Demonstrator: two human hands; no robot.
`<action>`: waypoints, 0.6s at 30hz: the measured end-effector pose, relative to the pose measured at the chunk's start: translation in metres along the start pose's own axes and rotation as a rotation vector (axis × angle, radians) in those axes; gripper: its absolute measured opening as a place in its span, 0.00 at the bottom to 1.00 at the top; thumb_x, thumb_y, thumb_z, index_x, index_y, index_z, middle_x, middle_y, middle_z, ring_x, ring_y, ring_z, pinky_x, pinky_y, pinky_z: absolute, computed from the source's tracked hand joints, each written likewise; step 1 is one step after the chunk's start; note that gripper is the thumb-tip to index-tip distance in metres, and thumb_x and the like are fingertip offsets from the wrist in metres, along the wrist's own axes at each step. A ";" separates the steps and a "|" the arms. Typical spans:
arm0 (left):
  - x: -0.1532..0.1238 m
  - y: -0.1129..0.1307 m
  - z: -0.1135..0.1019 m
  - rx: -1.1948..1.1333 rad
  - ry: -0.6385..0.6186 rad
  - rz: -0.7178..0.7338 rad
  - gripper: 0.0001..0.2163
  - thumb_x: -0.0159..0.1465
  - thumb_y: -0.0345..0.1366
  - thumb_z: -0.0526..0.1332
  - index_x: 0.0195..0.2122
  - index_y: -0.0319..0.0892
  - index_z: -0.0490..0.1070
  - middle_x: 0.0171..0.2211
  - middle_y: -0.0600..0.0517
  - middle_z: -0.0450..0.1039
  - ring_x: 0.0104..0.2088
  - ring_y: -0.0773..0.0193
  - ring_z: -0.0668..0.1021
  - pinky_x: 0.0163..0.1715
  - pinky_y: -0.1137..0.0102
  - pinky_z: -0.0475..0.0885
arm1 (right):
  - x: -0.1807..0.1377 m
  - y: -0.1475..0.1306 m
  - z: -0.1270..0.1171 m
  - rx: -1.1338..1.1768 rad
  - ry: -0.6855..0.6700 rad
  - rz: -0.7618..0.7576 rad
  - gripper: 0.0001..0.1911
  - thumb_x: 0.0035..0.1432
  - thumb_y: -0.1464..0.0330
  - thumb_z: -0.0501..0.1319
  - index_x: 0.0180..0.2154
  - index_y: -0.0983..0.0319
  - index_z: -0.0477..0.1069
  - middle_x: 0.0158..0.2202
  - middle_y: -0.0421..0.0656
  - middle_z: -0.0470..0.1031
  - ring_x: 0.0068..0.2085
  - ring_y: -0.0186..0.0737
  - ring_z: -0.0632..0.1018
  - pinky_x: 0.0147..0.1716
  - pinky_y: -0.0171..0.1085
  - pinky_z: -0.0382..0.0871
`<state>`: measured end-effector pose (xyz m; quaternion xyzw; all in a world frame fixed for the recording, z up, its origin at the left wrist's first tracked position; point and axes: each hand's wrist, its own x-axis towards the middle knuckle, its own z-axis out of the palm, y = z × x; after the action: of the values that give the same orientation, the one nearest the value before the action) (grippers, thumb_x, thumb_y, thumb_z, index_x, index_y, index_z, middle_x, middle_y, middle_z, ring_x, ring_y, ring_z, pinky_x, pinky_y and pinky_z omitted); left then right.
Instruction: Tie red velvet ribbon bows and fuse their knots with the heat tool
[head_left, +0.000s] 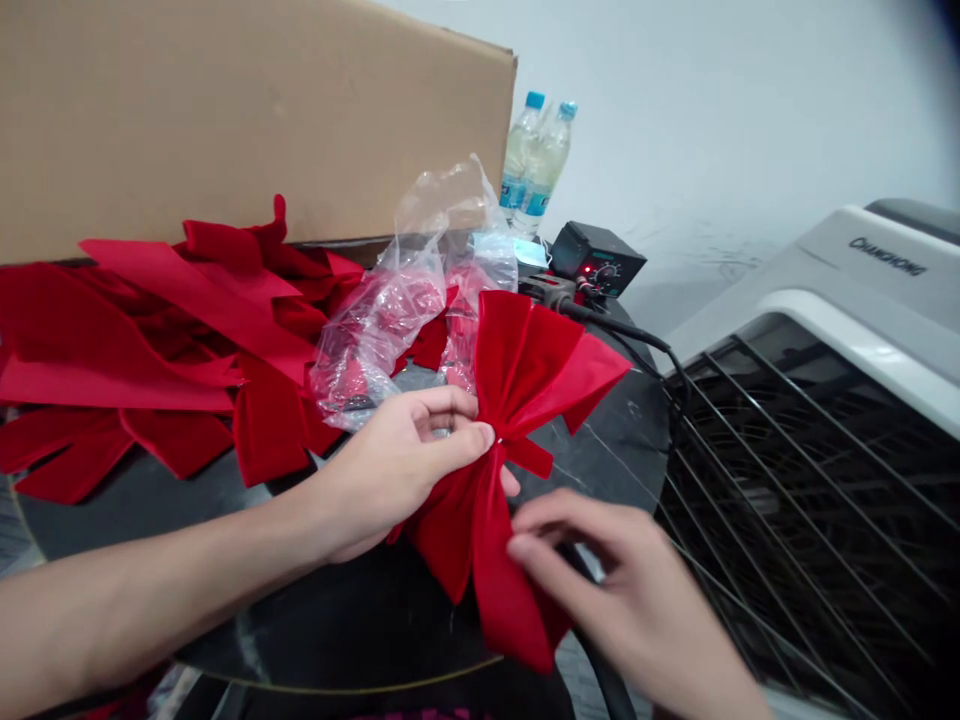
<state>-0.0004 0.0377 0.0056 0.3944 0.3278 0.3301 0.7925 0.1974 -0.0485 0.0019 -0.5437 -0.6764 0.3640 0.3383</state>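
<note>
Black marble table (337, 630) | velvet bow (517, 380), tails down | left fingers (457, 435) pinch knot | right fingers (536, 550) touch tail

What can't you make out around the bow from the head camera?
Head view:
Centre of the red velvet bow: hidden by the left hand.
Whether the right hand grips the bow: its fingers cover the contact.
Contents of the clear plastic bag: blurred by wrinkled film.
Top of the cardboard box: cut off by the upper edge.
Control unit dial markings: too small.
</note>
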 end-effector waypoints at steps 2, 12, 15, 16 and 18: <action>0.000 0.002 -0.001 -0.011 -0.003 -0.022 0.08 0.66 0.32 0.67 0.34 0.41 0.68 0.26 0.49 0.82 0.28 0.61 0.85 0.34 0.71 0.80 | 0.002 0.007 -0.017 -0.129 0.239 -0.205 0.10 0.60 0.73 0.70 0.43 0.57 0.76 0.35 0.40 0.78 0.35 0.37 0.81 0.36 0.33 0.77; 0.004 0.005 -0.005 -0.027 0.002 -0.212 0.07 0.69 0.32 0.63 0.33 0.38 0.71 0.25 0.45 0.82 0.26 0.63 0.84 0.28 0.74 0.80 | 0.035 0.020 -0.033 -0.465 0.108 -0.725 0.18 0.65 0.76 0.63 0.55 0.60 0.75 0.48 0.47 0.83 0.46 0.45 0.85 0.46 0.38 0.83; 0.005 0.004 -0.006 -0.002 0.002 -0.235 0.05 0.69 0.33 0.65 0.36 0.38 0.71 0.25 0.45 0.82 0.26 0.62 0.84 0.28 0.73 0.80 | 0.037 0.010 -0.041 -0.594 -0.014 -0.875 0.19 0.70 0.76 0.55 0.58 0.62 0.74 0.55 0.49 0.81 0.54 0.46 0.82 0.54 0.42 0.81; 0.004 0.003 -0.006 0.003 0.001 -0.223 0.05 0.68 0.33 0.66 0.39 0.39 0.70 0.25 0.46 0.81 0.26 0.62 0.84 0.29 0.72 0.81 | 0.038 0.004 -0.044 -0.646 -0.040 -0.919 0.19 0.71 0.76 0.53 0.57 0.63 0.74 0.56 0.50 0.80 0.56 0.47 0.81 0.56 0.43 0.80; 0.003 0.004 -0.007 0.006 -0.005 -0.167 0.14 0.65 0.32 0.69 0.48 0.43 0.66 0.25 0.51 0.81 0.27 0.60 0.85 0.32 0.67 0.82 | 0.041 -0.009 -0.048 -0.728 -0.090 -0.958 0.19 0.72 0.75 0.51 0.55 0.62 0.76 0.56 0.50 0.81 0.58 0.49 0.81 0.57 0.45 0.80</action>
<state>-0.0049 0.0442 0.0049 0.3688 0.3583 0.2608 0.8171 0.2265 -0.0032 0.0371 -0.2434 -0.9408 -0.0612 0.2278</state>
